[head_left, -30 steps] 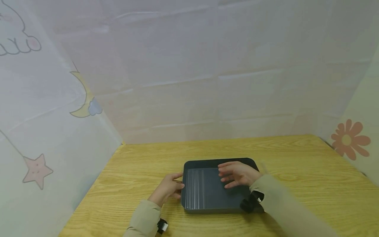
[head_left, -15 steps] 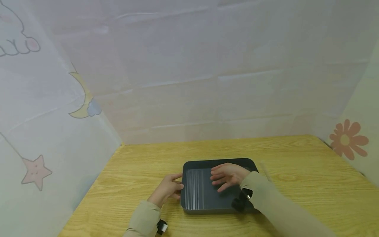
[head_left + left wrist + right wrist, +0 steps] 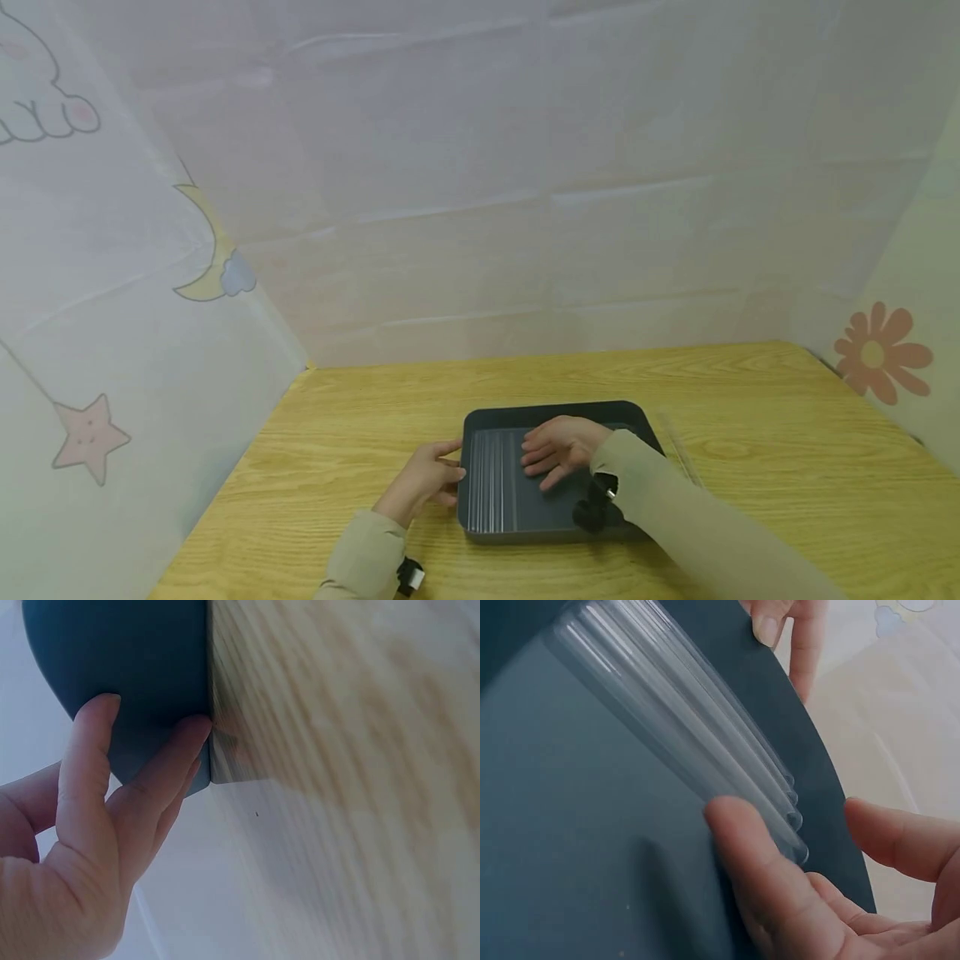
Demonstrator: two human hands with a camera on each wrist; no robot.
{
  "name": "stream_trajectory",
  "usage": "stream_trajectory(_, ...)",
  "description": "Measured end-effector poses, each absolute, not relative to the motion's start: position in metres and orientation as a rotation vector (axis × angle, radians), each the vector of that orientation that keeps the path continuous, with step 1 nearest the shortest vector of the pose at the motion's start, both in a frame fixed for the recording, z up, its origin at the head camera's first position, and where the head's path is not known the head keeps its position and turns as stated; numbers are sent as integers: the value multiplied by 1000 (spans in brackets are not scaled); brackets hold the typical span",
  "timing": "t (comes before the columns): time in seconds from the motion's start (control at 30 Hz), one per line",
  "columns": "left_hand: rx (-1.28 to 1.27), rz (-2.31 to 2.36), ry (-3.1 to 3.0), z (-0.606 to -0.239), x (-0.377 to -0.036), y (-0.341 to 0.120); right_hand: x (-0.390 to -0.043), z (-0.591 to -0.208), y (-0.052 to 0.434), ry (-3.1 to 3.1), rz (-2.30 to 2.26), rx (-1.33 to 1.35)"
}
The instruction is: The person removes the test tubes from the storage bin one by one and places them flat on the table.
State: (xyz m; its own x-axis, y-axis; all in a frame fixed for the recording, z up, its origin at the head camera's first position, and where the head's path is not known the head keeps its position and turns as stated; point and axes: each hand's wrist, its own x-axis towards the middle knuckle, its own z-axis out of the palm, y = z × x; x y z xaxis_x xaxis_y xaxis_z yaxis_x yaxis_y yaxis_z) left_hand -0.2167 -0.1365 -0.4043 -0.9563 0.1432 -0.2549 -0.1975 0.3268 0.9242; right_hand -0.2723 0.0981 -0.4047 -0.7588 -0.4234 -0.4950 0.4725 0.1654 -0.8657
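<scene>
A dark blue-grey rectangular tray (image 3: 540,523) lies on the wooden table. Several clear tubes (image 3: 489,479) with rounded ends lie side by side along its left part; the right wrist view shows the tubes (image 3: 667,705) close up. My left hand (image 3: 420,483) holds the tray's left side, thumb tip at the rim and fingers against the outer wall (image 3: 150,667). My right hand (image 3: 558,450) is over the tray, fingers and thumb spread, fingertips just right of the tubes. In the right wrist view one finger (image 3: 742,832) overlaps a tube end, and nothing is gripped.
On the wooden table (image 3: 360,400), right of the tray, lies another thin clear piece (image 3: 681,450), partly hidden by the right sleeve (image 3: 697,517). Pale sheets with printed figures, including a flower (image 3: 883,354), enclose the back and sides.
My right hand has moved left across the tray toward the tubes, its fingers spread. The thin clear piece right of the tray shows more now. My left hand keeps its place.
</scene>
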Motion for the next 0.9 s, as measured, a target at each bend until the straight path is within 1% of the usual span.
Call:
stream_trajectory(0.6, -60, 1653, 2326, -402, -216, -135, -280, -407, 74, 1836, -1610, 102)
stream_trajectory(0.9, -58, 1658, 2321, -401, -215, -136, -281, -408, 65, 1943, -1507, 71)
